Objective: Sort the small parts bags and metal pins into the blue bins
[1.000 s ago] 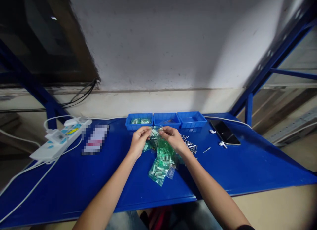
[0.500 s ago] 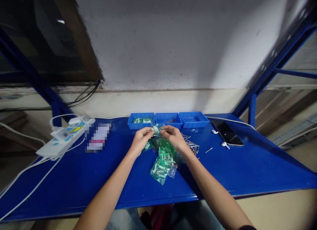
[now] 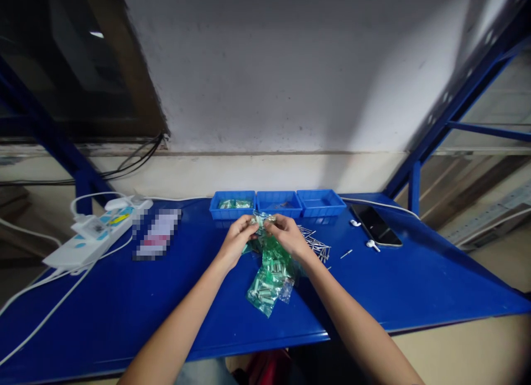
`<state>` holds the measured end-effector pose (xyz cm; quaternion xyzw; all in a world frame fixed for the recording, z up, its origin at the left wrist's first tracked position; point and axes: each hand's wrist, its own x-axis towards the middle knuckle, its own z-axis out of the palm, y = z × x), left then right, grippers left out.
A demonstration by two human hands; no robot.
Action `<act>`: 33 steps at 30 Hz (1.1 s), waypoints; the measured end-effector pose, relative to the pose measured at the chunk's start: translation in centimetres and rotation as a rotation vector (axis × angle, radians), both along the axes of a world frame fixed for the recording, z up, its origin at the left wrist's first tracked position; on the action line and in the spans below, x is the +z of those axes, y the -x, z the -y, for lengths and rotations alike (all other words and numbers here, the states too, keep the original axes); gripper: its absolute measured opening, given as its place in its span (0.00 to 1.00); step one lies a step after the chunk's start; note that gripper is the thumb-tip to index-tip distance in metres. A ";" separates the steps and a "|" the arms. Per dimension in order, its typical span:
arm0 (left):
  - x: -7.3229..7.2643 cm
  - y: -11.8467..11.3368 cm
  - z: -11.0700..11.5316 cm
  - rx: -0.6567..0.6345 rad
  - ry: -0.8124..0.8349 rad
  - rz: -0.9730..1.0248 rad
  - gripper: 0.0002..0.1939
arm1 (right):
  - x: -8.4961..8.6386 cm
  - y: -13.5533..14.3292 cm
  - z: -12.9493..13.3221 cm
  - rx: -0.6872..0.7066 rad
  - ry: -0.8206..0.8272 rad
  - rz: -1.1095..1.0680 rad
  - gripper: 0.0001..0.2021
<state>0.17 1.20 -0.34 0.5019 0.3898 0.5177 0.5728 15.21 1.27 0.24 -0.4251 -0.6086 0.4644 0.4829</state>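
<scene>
Between my two hands I hold a small clear plastic bag (image 3: pixel 261 218) with pale pieces in it. My left hand (image 3: pixel 237 237) pinches its left side, and my right hand (image 3: pixel 288 235) grips its right side with thumb and fingers closed. Below and partly under my hands lies a heap of green-tinted plastic bags (image 3: pixel 269 280) filled with pale, rod-like pieces. To the right of my right hand is a loose pile of thin metal rivets (image 3: pixel 319 248). A single rivet (image 3: pixel 346 254) lies apart from the pile.
Three blue bins stand in a row at the back: the left bin (image 3: pixel 232 213) holds bags, the middle bin (image 3: pixel 286 212) a few small bits, beside the right bin (image 3: pixel 321 211). A phone (image 3: pixel 377 224) and earbuds (image 3: pixel 372 245) lie right; a power strip (image 3: pixel 91 244) with cables lies left.
The view has shifted slightly. Both hands stay closed on the small bag, which now sits a little lower and more tilted between them.
</scene>
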 end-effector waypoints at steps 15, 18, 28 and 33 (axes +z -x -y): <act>0.1 0.2 -0.1 0.082 -0.009 -0.063 0.14 | 0.6 -0.7 0.5 -0.133 -0.305 0.293 0.06; 0.5 0.3 -0.3 0.110 0.232 0.062 0.17 | 0.6 -0.6 0.8 -0.201 -0.539 0.390 0.05; 1.4 1.7 -1.4 0.335 -0.207 -0.104 0.15 | 0.1 -0.4 1.0 -0.268 -0.694 0.576 0.13; 4.1 3.3 -5.3 0.701 -0.554 -0.328 0.08 | 0.2 -1.7 0.0 -0.454 -0.600 0.506 0.11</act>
